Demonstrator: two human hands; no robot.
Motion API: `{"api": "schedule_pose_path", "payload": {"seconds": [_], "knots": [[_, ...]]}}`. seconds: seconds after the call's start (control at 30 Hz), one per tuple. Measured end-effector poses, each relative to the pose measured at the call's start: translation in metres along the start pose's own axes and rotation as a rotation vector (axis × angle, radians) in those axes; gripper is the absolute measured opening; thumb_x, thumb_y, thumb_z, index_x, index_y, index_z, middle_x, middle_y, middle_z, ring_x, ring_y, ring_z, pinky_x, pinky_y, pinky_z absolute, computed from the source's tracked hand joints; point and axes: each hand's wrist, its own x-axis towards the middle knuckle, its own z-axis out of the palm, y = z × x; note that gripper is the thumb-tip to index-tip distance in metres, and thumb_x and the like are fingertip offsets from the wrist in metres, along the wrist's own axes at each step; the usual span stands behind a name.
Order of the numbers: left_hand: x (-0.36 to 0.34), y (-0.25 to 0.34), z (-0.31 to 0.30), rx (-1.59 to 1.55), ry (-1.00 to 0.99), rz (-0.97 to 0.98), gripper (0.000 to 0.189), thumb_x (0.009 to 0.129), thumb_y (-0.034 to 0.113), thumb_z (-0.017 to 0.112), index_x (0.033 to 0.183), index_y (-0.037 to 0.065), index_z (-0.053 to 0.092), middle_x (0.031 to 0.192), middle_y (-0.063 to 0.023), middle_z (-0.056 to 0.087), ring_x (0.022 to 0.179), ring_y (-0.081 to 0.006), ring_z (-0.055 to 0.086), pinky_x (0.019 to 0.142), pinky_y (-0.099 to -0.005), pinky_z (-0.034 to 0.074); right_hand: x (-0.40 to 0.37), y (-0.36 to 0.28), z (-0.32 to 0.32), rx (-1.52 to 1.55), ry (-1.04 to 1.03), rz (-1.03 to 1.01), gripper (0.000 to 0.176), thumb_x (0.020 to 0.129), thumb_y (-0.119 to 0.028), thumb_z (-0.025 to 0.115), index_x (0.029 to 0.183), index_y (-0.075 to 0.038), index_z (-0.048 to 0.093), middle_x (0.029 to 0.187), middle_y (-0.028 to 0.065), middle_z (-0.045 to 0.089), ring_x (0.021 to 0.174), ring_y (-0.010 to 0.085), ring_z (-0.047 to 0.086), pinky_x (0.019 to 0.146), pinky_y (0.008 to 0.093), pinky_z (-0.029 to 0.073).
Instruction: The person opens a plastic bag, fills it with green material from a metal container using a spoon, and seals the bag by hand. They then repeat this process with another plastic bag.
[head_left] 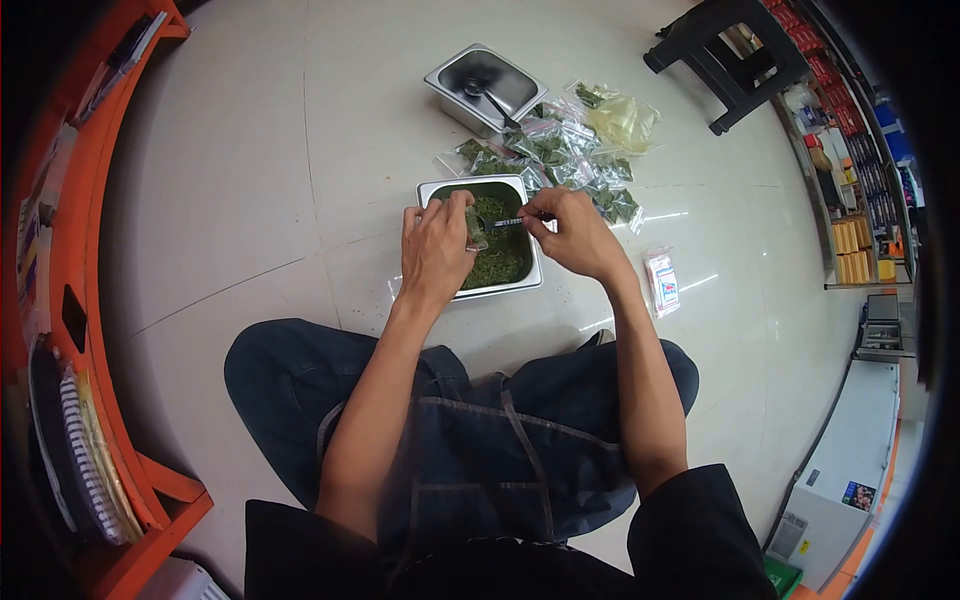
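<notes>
A metal container [532, 268] of chopped dried green herb [497, 265] sits on the floor before my crossed legs. Over its left side, my left hand [437, 250] is closed on a small clear plastic bag [477, 238] with some green in it. My right hand [578, 237] pinches the handle of a spoon [508, 222], which points left at the bag's mouth. The spoon's bowl is mostly hidden at the bag. Just beyond the container lies a pile of clear zip bags [560, 150] filled with green herb.
Behind stands a second metal container [458, 107] with a dark-handled spoon [497, 106] inside. A yellowish plastic bag [625, 122] lies beside the pile. A pack of bags [661, 282] is at right. A black stool [730, 60], orange shelf [95, 330] and white cabinet [840, 460] stand around.
</notes>
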Motion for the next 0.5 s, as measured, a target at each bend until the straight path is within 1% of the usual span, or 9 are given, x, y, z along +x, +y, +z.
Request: {"api": "schedule_pose_path", "payload": {"seconds": [0.03, 0.07, 0.13, 0.17, 0.23, 0.37, 0.43, 0.47, 0.5], "knots": [[0.0, 0.0, 0.0, -0.038, -0.001, -0.012, 0.059, 0.067, 0.002, 0.082, 0.119, 0.007, 0.054, 0.092, -0.0076, 0.066, 0.091, -0.0258, 0.063, 0.09, -0.0398, 0.041, 0.0, -0.004, 0.002, -0.047, 0.032, -0.074, 0.013, 0.086, -0.007, 0.068, 0.093, 0.003, 0.072, 0.085, 0.0162, 0.068, 0.086, 0.0345, 0.061, 0.079, 0.0431, 0.052], [0.001, 0.001, -0.001, -0.037, -0.003, -0.012, 0.059, 0.067, 0.002, 0.082, 0.119, 0.007, 0.054, 0.092, -0.0076, 0.066, 0.091, -0.0258, 0.063, 0.09, -0.0398, 0.041, -0.001, -0.007, 0.002, -0.045, 0.032, -0.073, 0.013, 0.086, -0.007, 0.068, 0.093, 0.003, 0.072, 0.085, 0.0162, 0.068, 0.086, 0.0345, 0.061, 0.079, 0.0431, 0.052], [0.002, 0.002, -0.001, -0.132, -0.027, -0.087, 0.06, 0.072, 0.005, 0.081, 0.124, 0.007, 0.051, 0.094, -0.007, 0.067, 0.089, -0.026, 0.064, 0.089, -0.0413, 0.041, -0.003, -0.016, 0.0, -0.15, 0.065, -0.214, 0.011, 0.085, -0.004, 0.068, 0.094, 0.002, 0.072, 0.087, 0.0124, 0.065, 0.09, 0.032, 0.059, 0.08, 0.0432, 0.051], [0.003, 0.002, -0.001, -0.131, -0.029, -0.086, 0.06, 0.072, 0.005, 0.081, 0.124, 0.007, 0.051, 0.094, -0.007, 0.067, 0.089, -0.026, 0.064, 0.089, -0.0413, 0.041, -0.003, -0.021, -0.002, -0.148, 0.067, -0.213, 0.011, 0.085, -0.004, 0.068, 0.094, 0.002, 0.072, 0.087, 0.0124, 0.065, 0.09, 0.032, 0.059, 0.08, 0.0432, 0.051], [0.004, 0.001, 0.0, -0.244, 0.054, -0.079, 0.063, 0.074, 0.008, 0.081, 0.127, 0.007, 0.048, 0.092, -0.007, 0.066, 0.087, -0.0262, 0.065, 0.088, -0.0408, 0.042, -0.005, -0.028, -0.006, -0.308, 0.129, -0.28, 0.013, 0.082, -0.003, 0.069, 0.094, 0.0, 0.072, 0.09, 0.0092, 0.063, 0.092, 0.0291, 0.058, 0.08, 0.041, 0.051], [0.005, 0.001, 0.0, -0.265, 0.07, -0.112, 0.065, 0.075, 0.009, 0.081, 0.129, 0.007, 0.044, 0.09, -0.0073, 0.066, 0.088, -0.0258, 0.065, 0.087, -0.0403, 0.042, -0.007, -0.029, -0.011, -0.367, 0.191, -0.33, 0.015, 0.078, -0.001, 0.07, 0.093, -0.002, 0.072, 0.091, 0.0074, 0.062, 0.092, 0.0277, 0.058, 0.079, 0.04, 0.051], [0.006, 0.0, 0.002, -0.397, 0.04, -0.197, 0.068, 0.077, 0.01, 0.08, 0.132, 0.007, 0.04, 0.09, -0.0081, 0.067, 0.087, -0.0272, 0.065, 0.089, -0.0404, 0.042, -0.009, -0.028, -0.012, -0.374, 0.161, -0.298, 0.025, 0.073, -0.001, 0.069, 0.098, -0.003, 0.072, 0.097, 0.0078, 0.063, 0.098, 0.0268, 0.057, 0.085, 0.0388, 0.049], [0.006, 0.0, 0.004, -0.398, 0.04, -0.196, 0.068, 0.077, 0.01, 0.08, 0.132, 0.007, 0.04, 0.09, -0.0081, 0.067, 0.087, -0.0272, 0.065, 0.089, -0.0404, 0.042, -0.01, -0.028, -0.013, -0.375, 0.161, -0.298, 0.025, 0.073, -0.001, 0.069, 0.098, -0.003, 0.072, 0.097, 0.0078, 0.063, 0.098, 0.0268, 0.057, 0.085, 0.0388, 0.049], [0.006, -0.001, 0.005, -0.4, 0.072, -0.166, 0.068, 0.078, 0.007, 0.081, 0.131, 0.005, 0.04, 0.088, -0.0095, 0.067, 0.08, -0.0248, 0.065, 0.079, -0.0371, 0.047, -0.01, -0.029, -0.015, -0.368, 0.17, -0.313, 0.025, 0.073, 0.0, 0.069, 0.098, -0.003, 0.072, 0.097, 0.008, 0.063, 0.099, 0.0268, 0.057, 0.085, 0.0388, 0.049]]}}
